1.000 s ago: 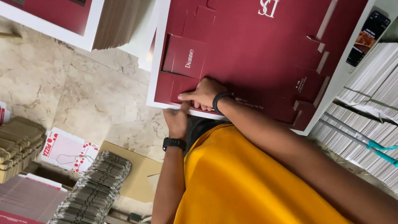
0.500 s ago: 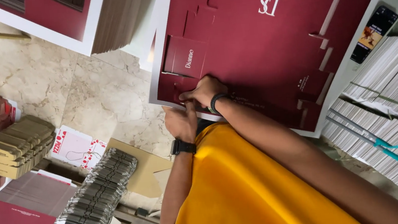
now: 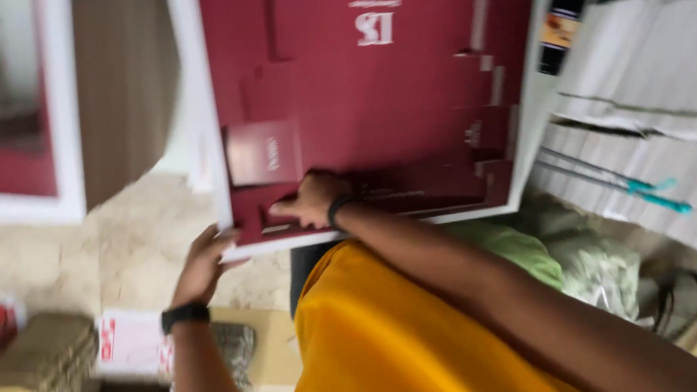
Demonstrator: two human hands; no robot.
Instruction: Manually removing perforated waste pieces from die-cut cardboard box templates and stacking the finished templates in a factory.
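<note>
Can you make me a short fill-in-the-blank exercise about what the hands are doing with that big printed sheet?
1. The right hand presses on a large printed sheet that is dark ____ in colour.
2. The left hand touches the sheet's ____ border.
3. The left wrist wears a ____ watch.
4. The person's shirt is ____.

Missing words: red; white; black; yellow
</note>
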